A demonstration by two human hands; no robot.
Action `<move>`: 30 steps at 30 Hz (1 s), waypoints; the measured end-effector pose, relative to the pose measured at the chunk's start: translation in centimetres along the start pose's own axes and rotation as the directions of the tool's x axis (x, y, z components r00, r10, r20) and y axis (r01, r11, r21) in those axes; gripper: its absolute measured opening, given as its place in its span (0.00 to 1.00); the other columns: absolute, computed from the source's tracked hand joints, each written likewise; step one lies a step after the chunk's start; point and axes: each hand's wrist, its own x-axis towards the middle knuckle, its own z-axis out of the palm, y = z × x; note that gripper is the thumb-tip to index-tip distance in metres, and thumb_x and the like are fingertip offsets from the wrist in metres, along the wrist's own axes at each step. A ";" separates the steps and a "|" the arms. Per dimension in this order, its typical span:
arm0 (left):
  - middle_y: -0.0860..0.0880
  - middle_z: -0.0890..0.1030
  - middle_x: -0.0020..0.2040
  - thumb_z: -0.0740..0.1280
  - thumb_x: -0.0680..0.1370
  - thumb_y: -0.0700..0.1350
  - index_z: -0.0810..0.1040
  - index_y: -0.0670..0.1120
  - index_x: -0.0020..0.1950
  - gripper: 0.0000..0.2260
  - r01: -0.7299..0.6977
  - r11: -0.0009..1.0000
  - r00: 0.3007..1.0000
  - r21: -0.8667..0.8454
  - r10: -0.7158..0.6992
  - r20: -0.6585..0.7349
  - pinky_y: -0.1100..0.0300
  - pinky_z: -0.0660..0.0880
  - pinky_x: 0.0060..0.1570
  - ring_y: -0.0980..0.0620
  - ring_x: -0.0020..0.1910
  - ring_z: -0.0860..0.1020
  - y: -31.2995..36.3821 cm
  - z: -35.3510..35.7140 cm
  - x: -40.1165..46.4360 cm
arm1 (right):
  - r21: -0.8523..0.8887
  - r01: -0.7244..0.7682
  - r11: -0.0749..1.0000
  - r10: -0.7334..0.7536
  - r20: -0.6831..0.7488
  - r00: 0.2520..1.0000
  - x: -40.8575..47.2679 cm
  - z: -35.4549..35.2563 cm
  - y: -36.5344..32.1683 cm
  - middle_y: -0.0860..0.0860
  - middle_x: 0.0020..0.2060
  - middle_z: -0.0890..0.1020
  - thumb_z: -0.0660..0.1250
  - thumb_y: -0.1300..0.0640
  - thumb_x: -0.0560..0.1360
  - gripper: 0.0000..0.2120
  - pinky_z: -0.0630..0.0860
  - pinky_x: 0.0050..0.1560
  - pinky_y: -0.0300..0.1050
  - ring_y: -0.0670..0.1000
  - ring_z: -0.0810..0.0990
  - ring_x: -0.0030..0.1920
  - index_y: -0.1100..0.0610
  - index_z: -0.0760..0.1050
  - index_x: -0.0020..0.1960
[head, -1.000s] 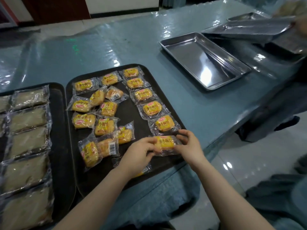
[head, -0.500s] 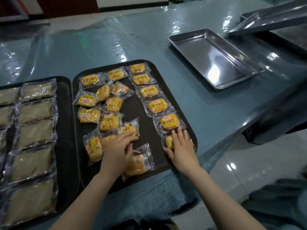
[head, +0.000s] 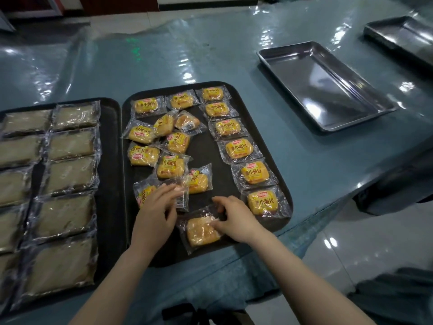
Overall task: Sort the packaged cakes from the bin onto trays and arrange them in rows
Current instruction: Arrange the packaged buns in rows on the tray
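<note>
Right hand [head: 236, 219] pinches a face-down cake packet [head: 201, 231] on the black tray [head: 284, 221] — left hand [head: 157, 212] grips another packet [head: 181, 198].

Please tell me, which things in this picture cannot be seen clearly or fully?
- Head view: packet under the left hand, mostly covered; its label is unreadable.
- Head view: face-down cake at the right hand; its print is hidden.
- Left tray: cut by the frame edge.
- The bin: not in view.
</note>
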 end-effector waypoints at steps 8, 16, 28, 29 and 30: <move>0.54 0.82 0.49 0.72 0.72 0.42 0.81 0.49 0.55 0.12 -0.053 0.993 0.995 -0.104 0.061 0.075 0.62 0.74 0.50 0.59 0.48 0.77 0.7 -0.4 -0.8 | 0.030 0.174 0.984 -0.171 -0.076 0.982 -0.3 -1.7 -1.2 0.45 0.43 0.72 0.68 0.68 0.65 0.18 0.71 0.45 0.43 0.50 0.72 0.45 0.46 0.65 0.36; 0.51 0.83 0.39 0.75 0.66 0.33 0.84 0.44 0.39 0.07 -0.297 0.954 0.946 -0.049 0.301 0.119 0.61 0.78 0.40 0.53 0.38 0.81 2.9 1.9 -0.9 | -0.402 0.238 0.884 -0.381 -0.326 0.865 -3.0 -1.9 1.9 0.55 0.49 0.82 0.75 0.67 0.62 0.11 0.78 0.45 0.53 0.59 0.80 0.51 0.57 0.74 0.33; 0.54 0.78 0.58 0.62 0.78 0.40 0.82 0.49 0.56 0.12 -0.264 0.964 0.898 0.021 0.237 0.371 0.63 0.70 0.56 0.56 0.56 0.75 1.8 3.4 -1.1 | -0.384 0.183 0.905 -0.284 -0.225 0.932 -3.5 -1.7 2.8 0.49 0.57 0.78 0.67 0.55 0.74 0.15 0.69 0.61 0.50 0.52 0.74 0.58 0.52 0.77 0.60; 0.55 0.78 0.59 0.61 0.78 0.40 0.81 0.49 0.57 0.13 -0.257 0.966 0.896 0.016 0.232 0.378 0.64 0.69 0.57 0.57 0.57 0.74 1.8 3.2 -1.3 | -0.388 0.190 0.902 -0.282 -0.196 0.939 -3.3 -1.5 2.7 0.50 0.60 0.77 0.68 0.54 0.74 0.16 0.69 0.62 0.50 0.53 0.73 0.60 0.52 0.77 0.62; 0.55 0.78 0.59 0.61 0.78 0.40 0.81 0.49 0.57 0.13 -0.248 0.969 0.899 0.013 0.225 0.376 0.64 0.70 0.57 0.57 0.57 0.74 1.8 3.0 -1.5 | -0.383 0.186 0.905 -0.266 -0.169 0.949 -3.2 -1.4 2.6 0.49 0.61 0.76 0.68 0.54 0.74 0.18 0.69 0.62 0.49 0.52 0.72 0.62 0.51 0.76 0.64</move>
